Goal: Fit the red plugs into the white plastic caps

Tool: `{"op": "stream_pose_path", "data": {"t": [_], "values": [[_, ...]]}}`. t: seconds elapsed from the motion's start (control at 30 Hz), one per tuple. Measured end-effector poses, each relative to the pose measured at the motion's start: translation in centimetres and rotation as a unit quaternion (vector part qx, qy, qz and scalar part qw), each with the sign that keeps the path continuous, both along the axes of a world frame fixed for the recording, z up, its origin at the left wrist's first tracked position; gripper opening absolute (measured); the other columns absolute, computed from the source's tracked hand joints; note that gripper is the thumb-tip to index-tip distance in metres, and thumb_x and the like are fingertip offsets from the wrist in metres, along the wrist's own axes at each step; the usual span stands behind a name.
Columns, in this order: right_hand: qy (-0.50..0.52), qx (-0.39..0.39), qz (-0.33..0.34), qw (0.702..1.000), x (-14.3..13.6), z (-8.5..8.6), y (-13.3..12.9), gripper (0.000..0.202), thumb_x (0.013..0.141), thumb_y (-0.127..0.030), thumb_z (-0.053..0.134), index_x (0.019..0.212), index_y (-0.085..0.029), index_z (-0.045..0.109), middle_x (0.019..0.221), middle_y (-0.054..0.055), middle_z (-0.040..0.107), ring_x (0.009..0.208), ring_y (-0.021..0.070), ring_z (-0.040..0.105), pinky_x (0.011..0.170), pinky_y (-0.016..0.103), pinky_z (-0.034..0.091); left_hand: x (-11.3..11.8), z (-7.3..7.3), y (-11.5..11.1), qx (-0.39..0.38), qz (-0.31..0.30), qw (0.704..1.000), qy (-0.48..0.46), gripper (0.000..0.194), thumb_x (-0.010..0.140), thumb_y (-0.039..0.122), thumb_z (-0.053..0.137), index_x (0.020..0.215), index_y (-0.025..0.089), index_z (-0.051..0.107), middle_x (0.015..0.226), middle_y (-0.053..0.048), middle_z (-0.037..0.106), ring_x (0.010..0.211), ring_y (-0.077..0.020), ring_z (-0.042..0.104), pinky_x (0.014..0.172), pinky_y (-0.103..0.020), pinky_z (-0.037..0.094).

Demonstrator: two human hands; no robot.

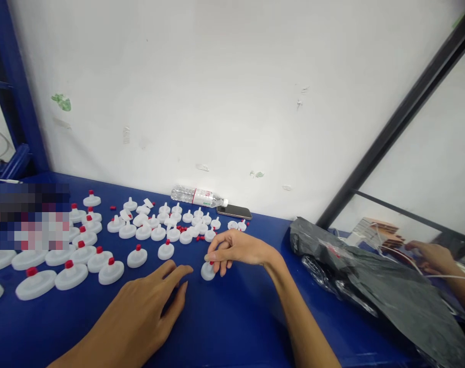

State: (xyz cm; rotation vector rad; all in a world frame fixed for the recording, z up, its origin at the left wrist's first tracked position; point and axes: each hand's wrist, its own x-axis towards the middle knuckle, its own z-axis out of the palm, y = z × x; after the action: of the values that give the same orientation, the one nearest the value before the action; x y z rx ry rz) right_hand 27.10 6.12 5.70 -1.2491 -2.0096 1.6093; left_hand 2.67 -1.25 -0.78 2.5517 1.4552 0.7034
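Observation:
My right hand (pixel 236 249) pinches the small red cap on top of a white plastic nozzle lid (pixel 207 272), whose round base shows below the fingertips near the table surface. My left hand (pixel 151 299) is just to the left, palm down, thumb and fingers apart, with nothing in it. Beyond it stand a red-capped lid (pixel 165 250) and another red-capped lid (pixel 136 257). Several white lids without caps (pixel 158 233) are grouped farther back, with loose red caps (pixel 183 230) among them. Several capped lids (pixel 71 276) are spread over the left side.
A water bottle (pixel 199 196) lies by the wall, a phone (pixel 234 211) beside it. Dark plastic bags (pixel 370 281) cover the blue table's right side. Another person's hand (pixel 432 255) works beyond the black frame (pixel 393 117). A blurred patch hides the far left.

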Motion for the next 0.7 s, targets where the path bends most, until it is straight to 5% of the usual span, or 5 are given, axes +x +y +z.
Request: {"op": "stream_pose_path", "data": {"t": [0.2,0.4,0.47,0.57,0.7], "values": [[0.028,0.099,-0.01,0.995,-2.4,-1.6,0.3,0.057,0.084,-0.074,0.071,0.088,-0.017,0.069,0.084,0.005,0.078,0.069,0.0137,0.072,0.06,0.021,0.048,-0.2,0.2,-0.2,0.035,-0.04,0.998,-0.017,0.046,0.108,0.034,0.029,0.124,0.026,0.072,0.115,-0.006,0.075,0.078,-0.0202,0.077,0.067,-0.033,0.06],[-0.044,0.186,-0.05,0.98,-2.9,-0.8,0.1,0.054,0.109,-0.061,0.036,0.119,-0.022,0.073,0.097,0.005,0.08,0.061,0.0117,0.069,0.062,0.023,0.05,-0.2,0.2,-0.5,0.035,-0.07,0.996,-0.035,0.044,0.108,0.03,0.031,0.121,0.027,0.073,0.111,-0.004,0.075,0.082,-0.0184,0.078,0.072,-0.031,0.061],[-0.107,0.243,-0.13,0.955,-1.7,0.1,0.1,0.055,0.11,-0.059,0.031,0.119,-0.022,0.071,0.096,0.006,0.079,0.064,0.014,0.068,0.066,0.026,0.05,-0.1,0.3,-0.5,0.041,-0.069,0.996,-0.035,0.044,0.108,0.032,0.031,0.12,0.026,0.073,0.113,-0.004,0.075,0.083,-0.019,0.078,0.071,-0.031,0.061],[-0.222,0.311,-0.273,0.883,0.6,1.0,0.1,0.043,0.109,-0.052,0.041,0.114,-0.021,0.071,0.104,0.013,0.077,0.094,0.0248,0.071,0.079,0.032,0.046,0.0,0.6,-0.4,0.044,-0.074,0.996,-0.037,0.045,0.108,0.032,0.031,0.118,0.026,0.074,0.113,-0.004,0.075,0.082,-0.0188,0.078,0.071,-0.031,0.061],[-0.331,0.313,-0.328,0.828,3.0,0.7,0.4,0.027,0.101,-0.046,0.06,0.101,-0.023,0.075,0.101,0.013,0.077,0.102,0.03,0.069,0.08,0.034,0.043,0.0,0.6,-0.4,0.041,-0.082,0.995,-0.04,0.044,0.108,0.032,0.031,0.117,0.026,0.074,0.109,-0.003,0.075,0.08,-0.0177,0.078,0.071,-0.03,0.061]]}}
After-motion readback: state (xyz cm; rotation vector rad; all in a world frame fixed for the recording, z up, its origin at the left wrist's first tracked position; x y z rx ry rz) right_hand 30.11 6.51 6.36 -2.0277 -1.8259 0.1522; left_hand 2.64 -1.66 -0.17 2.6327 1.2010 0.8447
